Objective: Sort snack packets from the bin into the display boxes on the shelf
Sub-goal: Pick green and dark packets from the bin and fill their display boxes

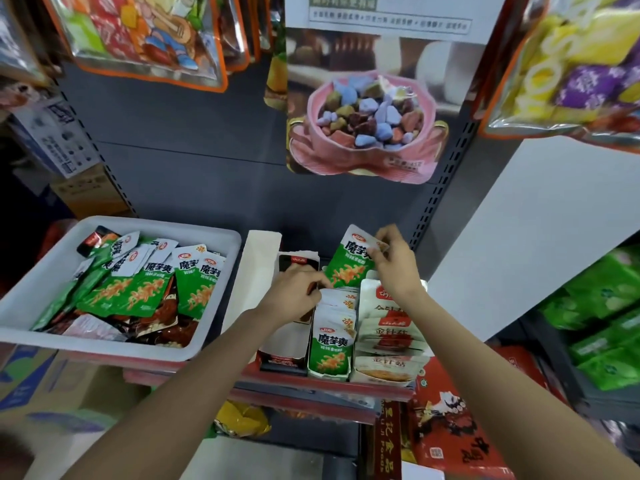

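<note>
**Head view: green konjac packet going into the middle display box**

Head camera, looking down past both forearms at the shelf. Right hand [393, 261] pinching the white top edge of a green konjac packet [353, 259], thumb and fingers curled onto it, packet held upright and tilted slightly, just above the back of the middle display box [334, 336]. Held by the top edge, probably so the bottom can slide down behind the row already standing there.

Left hand [298, 289] just beside and below the held packet, fingers curled against the upright green packets in that box and apparently pinching one; likely pushing the row forward to open a gap at the back. Exact grip partly hidden by its own knuckles.

Left of the left hand: a box of dark packets [289, 336], partly filled. Right of the right wrist: a box of white-and-red packets [388, 332], stacked to the front. Well to the left of both hands: the grey bin [221, 296], still holding a heap of green and dark packets, so plenty left to sort.

Next move, by judgement: lower the packet straight into the gap, label facing front.
</note>
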The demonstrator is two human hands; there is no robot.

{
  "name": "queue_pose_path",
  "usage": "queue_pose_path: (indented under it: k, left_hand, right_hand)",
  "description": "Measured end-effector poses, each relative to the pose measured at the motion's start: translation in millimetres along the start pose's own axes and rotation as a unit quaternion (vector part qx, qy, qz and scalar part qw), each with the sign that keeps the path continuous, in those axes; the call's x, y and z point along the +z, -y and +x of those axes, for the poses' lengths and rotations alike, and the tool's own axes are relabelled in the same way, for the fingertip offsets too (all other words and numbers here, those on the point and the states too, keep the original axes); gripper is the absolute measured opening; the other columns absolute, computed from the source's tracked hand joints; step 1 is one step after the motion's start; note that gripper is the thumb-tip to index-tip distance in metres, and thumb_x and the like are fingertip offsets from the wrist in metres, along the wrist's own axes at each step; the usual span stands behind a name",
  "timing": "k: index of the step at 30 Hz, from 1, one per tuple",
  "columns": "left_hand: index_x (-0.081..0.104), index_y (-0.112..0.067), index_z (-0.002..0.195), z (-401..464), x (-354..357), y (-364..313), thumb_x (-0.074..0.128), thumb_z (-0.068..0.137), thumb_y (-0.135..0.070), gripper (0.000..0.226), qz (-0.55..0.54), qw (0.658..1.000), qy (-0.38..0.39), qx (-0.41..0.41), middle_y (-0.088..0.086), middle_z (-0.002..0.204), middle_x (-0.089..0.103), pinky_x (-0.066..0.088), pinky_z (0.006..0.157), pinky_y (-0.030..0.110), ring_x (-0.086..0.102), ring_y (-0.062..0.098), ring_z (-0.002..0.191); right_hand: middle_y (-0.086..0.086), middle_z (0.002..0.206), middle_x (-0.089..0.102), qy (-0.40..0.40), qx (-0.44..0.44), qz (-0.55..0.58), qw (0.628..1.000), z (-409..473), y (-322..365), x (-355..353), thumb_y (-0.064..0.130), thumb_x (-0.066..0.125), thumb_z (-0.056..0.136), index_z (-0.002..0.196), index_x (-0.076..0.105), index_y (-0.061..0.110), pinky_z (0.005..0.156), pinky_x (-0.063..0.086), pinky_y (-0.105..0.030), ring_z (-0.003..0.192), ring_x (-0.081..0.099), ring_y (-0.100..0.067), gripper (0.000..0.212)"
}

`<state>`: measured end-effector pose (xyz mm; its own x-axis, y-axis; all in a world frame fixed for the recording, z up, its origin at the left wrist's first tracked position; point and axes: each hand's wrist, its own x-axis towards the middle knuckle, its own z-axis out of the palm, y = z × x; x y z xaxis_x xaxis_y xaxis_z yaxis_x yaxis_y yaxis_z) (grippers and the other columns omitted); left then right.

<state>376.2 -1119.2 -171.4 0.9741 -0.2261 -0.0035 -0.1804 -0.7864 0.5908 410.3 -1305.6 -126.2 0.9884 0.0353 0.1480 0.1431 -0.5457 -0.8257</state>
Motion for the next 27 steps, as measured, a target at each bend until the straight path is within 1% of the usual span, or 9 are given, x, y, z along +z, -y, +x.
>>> queue_pose_path:
  k: [5,8,11,13,15,16,19,21,27]
  left_hand:
    - [0.063,-0.030,0.119,-6,-3,3,0.051,0.090,-0.013,0.035,0.025,0.999,0.021,0.012,-0.003,0.117,0.063,0.036,0.099,0.038,0.044,0.019,0.114]
    - [0.061,-0.030,0.122,-10,-5,4,0.051,0.090,-0.012,0.038,0.021,0.999,0.023,0.008,-0.004,0.121,0.062,0.035,0.101,0.038,0.043,0.019,0.117]
    - [0.059,-0.027,0.126,-10,-8,0,0.052,0.091,-0.012,0.038,0.009,1.000,0.018,0.000,-0.002,0.119,0.061,0.036,0.099,0.033,0.044,0.018,0.116]
    - [0.058,-0.025,0.127,-10,-10,-1,0.052,0.091,-0.013,0.038,0.004,1.000,0.017,-0.009,-0.001,0.121,0.060,0.037,0.099,0.032,0.044,0.017,0.117]
    - [0.059,-0.025,0.125,-10,-11,2,0.053,0.091,-0.015,0.036,-0.007,1.000,0.008,-0.021,-0.002,0.122,0.061,0.038,0.101,0.036,0.046,0.016,0.117]
    - [0.059,-0.025,0.123,-11,-12,5,0.054,0.091,-0.016,0.034,-0.016,1.000,-0.004,-0.027,-0.002,0.122,0.061,0.040,0.100,0.037,0.049,0.016,0.115]
    - [0.063,-0.020,0.116,-19,-19,17,0.056,0.090,-0.015,0.027,-0.052,0.996,-0.062,-0.044,-0.002,0.116,0.063,0.044,0.094,0.036,0.054,0.014,0.101]
    - [0.064,-0.015,0.112,-29,-28,31,0.056,0.090,-0.012,0.025,-0.074,0.990,-0.106,-0.054,0.001,0.112,0.065,0.045,0.094,0.035,0.056,0.017,0.103]
    - [0.065,-0.004,0.108,-70,-72,106,0.057,0.086,0.003,0.025,-0.047,0.968,-0.206,-0.133,0.012,0.110,0.065,0.049,0.089,0.036,0.060,0.027,0.102]
  right_hand:
    - [-0.009,0.076,0.062,0.070,-0.050,-0.151,0.985,4,-1,3,0.002,0.050,0.089,0.084,0.044,0.018,0.058,0.048,-0.035,0.064,0.059,-0.029,0.018]
    - [-0.007,0.082,0.061,0.160,-0.046,-0.262,0.951,8,1,9,0.004,0.049,0.088,0.081,0.048,0.021,0.066,0.049,-0.036,0.077,0.059,-0.030,0.018]
    - [-0.003,0.090,0.059,0.257,-0.017,-0.326,0.910,15,5,20,0.008,0.054,0.090,0.082,0.053,0.022,0.073,0.047,-0.034,0.092,0.059,-0.026,0.016]
    - [-0.004,0.097,0.063,0.271,0.006,-0.312,0.911,19,7,26,0.013,0.057,0.090,0.084,0.056,0.022,0.079,0.049,-0.034,0.096,0.060,-0.024,0.011]
    - [-0.005,0.103,0.066,0.258,0.018,-0.273,0.927,20,9,28,0.015,0.059,0.089,0.090,0.062,0.019,0.087,0.050,-0.036,0.099,0.061,-0.023,0.006]
    - [-0.005,0.105,0.067,0.245,0.016,-0.264,0.933,18,12,27,0.014,0.057,0.089,0.095,0.064,0.017,0.088,0.050,-0.037,0.100,0.061,-0.024,0.009]
    - [-0.009,0.107,0.067,0.190,-0.011,-0.263,0.946,8,17,29,0.010,0.050,0.089,0.104,0.064,0.014,0.087,0.050,-0.038,0.101,0.061,-0.029,0.021]
    - [-0.010,0.106,0.068,0.168,-0.027,-0.241,0.955,-1,26,39,0.010,0.050,0.090,0.106,0.064,0.014,0.084,0.050,-0.036,0.098,0.062,-0.029,0.022]
    - [-0.006,0.109,0.068,0.211,-0.068,-0.130,0.966,-22,64,116,0.004,0.049,0.091,0.111,0.064,0.011,0.089,0.048,-0.029,0.100,0.063,-0.020,0.026]
